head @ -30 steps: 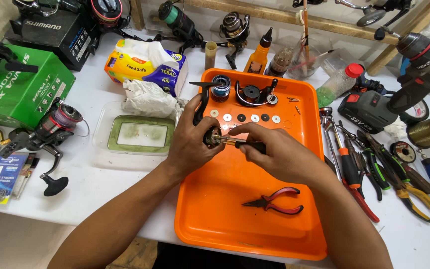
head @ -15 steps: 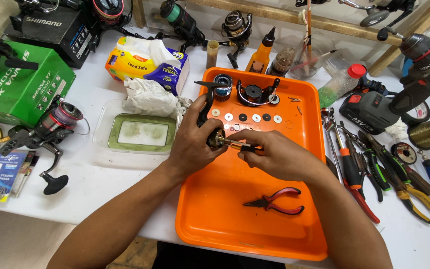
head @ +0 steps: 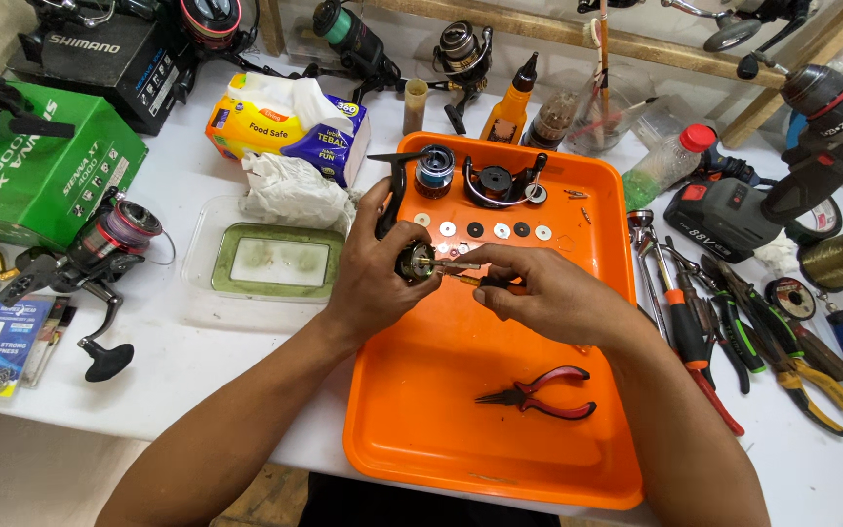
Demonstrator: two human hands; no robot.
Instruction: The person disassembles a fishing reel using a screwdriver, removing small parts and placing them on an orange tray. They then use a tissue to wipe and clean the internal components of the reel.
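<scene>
Over orange tray: am gripping reel body w/ left hand; right hand pinching thin tool, axis lying horiz., tip pointing left into reel.

1 head-worn camera looks steeply down from close above the white workbench, the orange tray central, the bench's far edge at top.

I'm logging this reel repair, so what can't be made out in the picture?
Head view:
- Reel body: mostly hidden inside the left hand.
- Thin tool: its handle is covered by the right hand; its tip is too small.
- Washers: too small to tell apart.
</scene>
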